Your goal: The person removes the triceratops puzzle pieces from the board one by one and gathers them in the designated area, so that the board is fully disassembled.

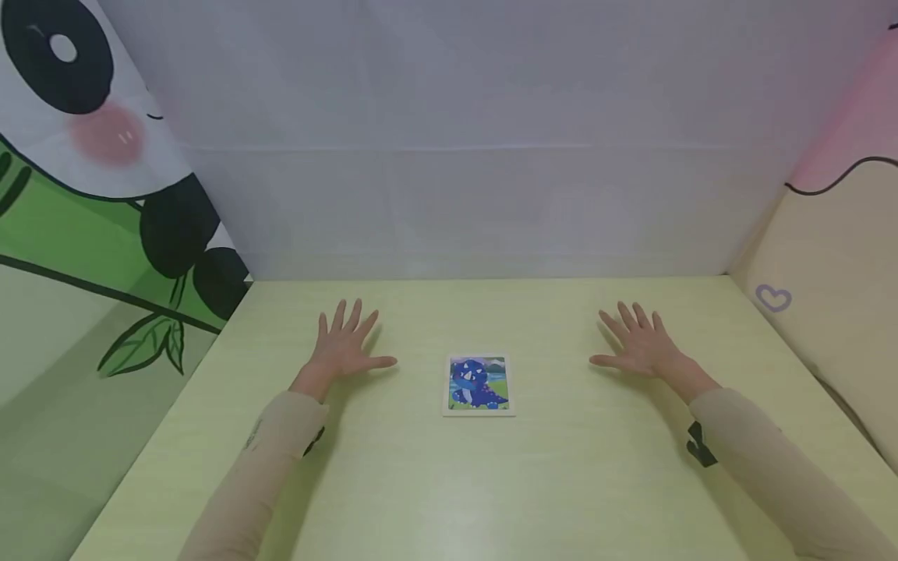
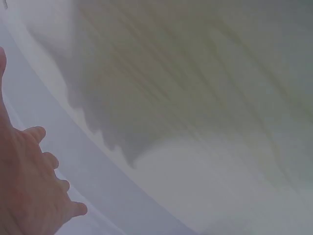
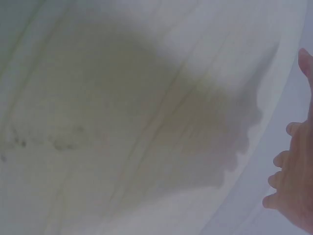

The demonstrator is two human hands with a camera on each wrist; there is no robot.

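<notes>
A small square picture (image 1: 479,385) with a pale border lies flat on the table (image 1: 449,483); it shows a blue cartoon dinosaur with horns. To its left, the left hand (image 1: 344,348) is spread with straight fingers and holds nothing. On the other side, the right hand (image 1: 640,347) is likewise spread, its thumb pointing toward the picture. Both hands stand apart from the picture. In the left wrist view the left hand (image 2: 29,186) appears at the lower left edge, over its shadow on the tabletop. The right hand (image 3: 296,171) shows at the right edge of the right wrist view.
A plain pale cloth wall (image 1: 477,210) rises behind the table's far edge. At the left hangs a panel with a cartoon panda face (image 1: 77,140) and leaves. The right side panel (image 1: 835,249) is beige and pink, with a small purple heart.
</notes>
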